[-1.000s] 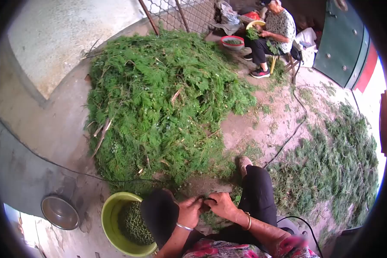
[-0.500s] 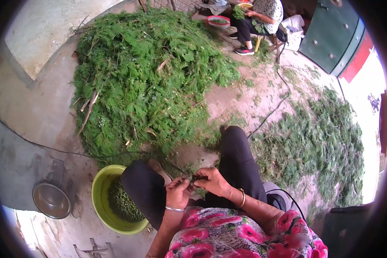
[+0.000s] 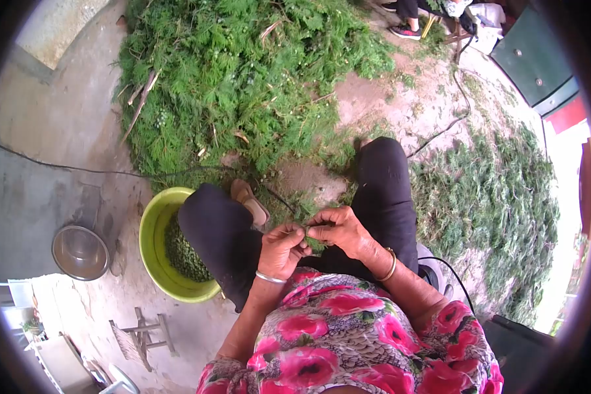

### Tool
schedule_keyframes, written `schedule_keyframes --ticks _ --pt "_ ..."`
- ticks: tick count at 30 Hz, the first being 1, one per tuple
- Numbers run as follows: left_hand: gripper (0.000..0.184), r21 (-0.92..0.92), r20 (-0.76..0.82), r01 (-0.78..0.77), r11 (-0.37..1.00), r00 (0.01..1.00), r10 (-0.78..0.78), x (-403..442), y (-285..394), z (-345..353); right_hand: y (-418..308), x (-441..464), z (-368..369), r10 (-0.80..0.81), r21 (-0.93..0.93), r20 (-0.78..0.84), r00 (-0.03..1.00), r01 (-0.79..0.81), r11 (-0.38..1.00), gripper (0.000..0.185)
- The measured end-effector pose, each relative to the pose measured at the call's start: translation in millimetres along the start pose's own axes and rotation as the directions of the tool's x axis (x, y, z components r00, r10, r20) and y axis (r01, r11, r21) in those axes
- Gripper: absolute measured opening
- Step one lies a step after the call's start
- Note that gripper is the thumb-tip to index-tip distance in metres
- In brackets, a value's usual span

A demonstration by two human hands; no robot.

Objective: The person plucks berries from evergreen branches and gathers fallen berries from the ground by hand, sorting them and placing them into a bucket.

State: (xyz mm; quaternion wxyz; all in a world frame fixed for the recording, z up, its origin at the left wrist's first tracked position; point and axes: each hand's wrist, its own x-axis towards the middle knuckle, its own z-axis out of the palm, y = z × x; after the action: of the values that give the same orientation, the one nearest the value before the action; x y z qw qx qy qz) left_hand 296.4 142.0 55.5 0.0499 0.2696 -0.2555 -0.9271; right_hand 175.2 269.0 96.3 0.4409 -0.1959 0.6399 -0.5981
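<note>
My left hand [image 3: 282, 251] and my right hand [image 3: 341, 231] meet in front of my lap, fingertips pinched together. Between them is a small green sprig [image 3: 314, 245], partly covered by the fingers; its finer details are too small to make out. Left of my knee stands a yellow-green tub [image 3: 152, 262] holding many small green berry-like pieces [image 3: 182, 253]; my leg hides part of it. Beyond my feet lies a big heap of feathery green branches [image 3: 236, 85].
A second spread of cut greenery [image 3: 492, 217] covers the ground on the right. A black cable [image 3: 85, 169] crosses the floor. At left are a metal bowl [image 3: 80, 256] and a small stool [image 3: 138, 338]. Another person's shoe [image 3: 406, 31] shows at the top right.
The view has tilted downward, so the heap and the other person sit higher in the picture. Both my hands remain together at the sprig, with the fingers slightly shifted.
</note>
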Motion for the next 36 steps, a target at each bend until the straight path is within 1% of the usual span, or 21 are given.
schedule_keyframes --ticks 1,3,4,6,7,9,11,14,15,17,18,19,20,21,22,24,26,28,30,32,36 --pt "0.004 -0.002 -0.012 0.004 1.000 1.000 -0.004 2.0 0.1 0.2 3.2 3.0 -1.9 0.010 0.006 0.005 1.000 -0.010 1.000 0.014" --pt "0.005 0.134 -0.069 0.073 0.988 0.995 -0.065 6.1 1.3 1.7 11.4 9.2 -8.1 -0.102 -0.167 0.017 0.995 0.103 0.981 0.011" --pt "0.005 0.133 -0.081 0.079 0.988 0.994 -0.069 9.7 1.9 3.0 11.5 12.3 -12.1 -0.093 -0.159 0.021 0.995 0.095 0.983 0.011" --pt "0.006 0.077 -0.044 0.067 0.995 0.997 -0.064 18.2 2.8 6.6 7.4 18.7 -20.7 0.138 0.024 0.059 0.989 -0.140 0.990 0.011" --pt "0.006 0.076 -0.057 0.075 0.994 0.996 -0.070 23.1 4.6 9.3 4.7 23.1 -24.6 0.149 0.033 0.064 0.987 -0.151 0.988 0.011" --pt "0.006 0.005 -0.009 0.060 0.998 0.998 -0.060 34.4 8.3 16.2 0.8 32.3 -34.0 0.216 0.257 0.085 0.973 -0.231 0.939 0.013" --pt "0.007 0.010 -0.007 0.072 0.997 0.997 -0.072 49.3 11.1 21.4 1.2 43.0 -45.8 0.235 0.313 0.102 0.967 -0.256 0.915 0.015" --pt "0.011 -0.181 0.165 0.117 0.977 0.982 -0.087 75.8 10.1 19.4 -9.4 58.4 -67.0 0.167 0.649 0.193 0.967 -0.254 0.717 0.018" --pt "0.011 -0.186 0.152 0.121 0.975 0.984 -0.093 83.1 7.9 21.0 -17.4 64.2 -73.6 0.137 0.656 0.162 0.977 -0.210 0.725 0.019" --pt "0.018 0.098 0.079 0.150 0.984 0.984 -0.158 99.9 3.2 26.7 -29.5 80.9 -96.9 0.091 0.616 0.179 0.980 -0.184 0.766 0.024" --pt "0.030 0.588 0.179 0.083 0.805 0.957 -0.230 118.3 -2.9 13.1 -41.9 89.7 -102.2 0.108 0.614 0.134 0.985 -0.168 0.771 0.023" --pt "0.030 0.587 0.167 0.097 0.804 0.957 -0.238 129.6 -15.3 -0.6 -54.3 99.6 -107.1 0.125 0.610 0.089 0.988 -0.153 0.777 0.021" --pt "0.034 0.990 0.102 -0.085 0.113 0.983 -0.152 140.6 -30.6 -13.8 -60.9 112.1 -114.2 0.107 0.596 0.087 0.991 -0.137 0.791 0.020" --pt "0.038 0.734 0.125 -0.130 -0.666 0.991 -0.055 151.8 -43.8 -30.5 -69.5 123.8 -117.9 0.117 0.588 0.052 0.992 -0.125 0.799 0.019" --pt "0.038 0.737 0.112 -0.125 -0.664 0.992 -0.062 169.9 -52.9 -56.5 -75.5 135.4 -123.4 0.140 0.579 0.030 0.990 -0.131 0.805 0.018" --pt "0.033 0.938 0.238 -0.175 -0.298 0.952 0.191 212.7 -56.4 -103.4 -73.8 162.8 -136.0 0.189 0.501 -0.024 0.982 -0.152 0.852 0.018" --pt "0.021 0.995 -0.030 0.054 -0.079 0.963 0.268 242.0 -41.9 -116.2 -63.9 186.1 -146.5 0.252 0.506 -0.061 0.966 -0.188 0.842 0.016" --pt "0.014 0.992 -0.075 0.109 -0.066 0.919 0.388 273.1 -44.2 -168.7 -55.5 206.0 -150.6 0.316 0.512 -0.129 0.940 -0.210 0.833 0.013" --pt "0.016 0.953 -0.094 0.206 -0.223 0.899 0.429 293.7 -34.5 -210.0 -44.6 219.0 -155.1 0.356 0.525 -0.139 0.924 -0.236 0.817 0.013" --pt "0.016 0.851 -0.209 0.396 -0.344 0.857 0.470 307.7 -19.9 -222.7 -42.8 223.7 -155.3 0.422 0.538 -0.148 0.894 -0.285 0.793 0.015" --pt "0.020 0.852 -0.247 0.451 -0.265 0.793 0.557 333.3 -8.6 -259.4 -42.6 225.5 -156.4 0.425 0.483 -0.128 0.896 -0.318 0.816 0.019"
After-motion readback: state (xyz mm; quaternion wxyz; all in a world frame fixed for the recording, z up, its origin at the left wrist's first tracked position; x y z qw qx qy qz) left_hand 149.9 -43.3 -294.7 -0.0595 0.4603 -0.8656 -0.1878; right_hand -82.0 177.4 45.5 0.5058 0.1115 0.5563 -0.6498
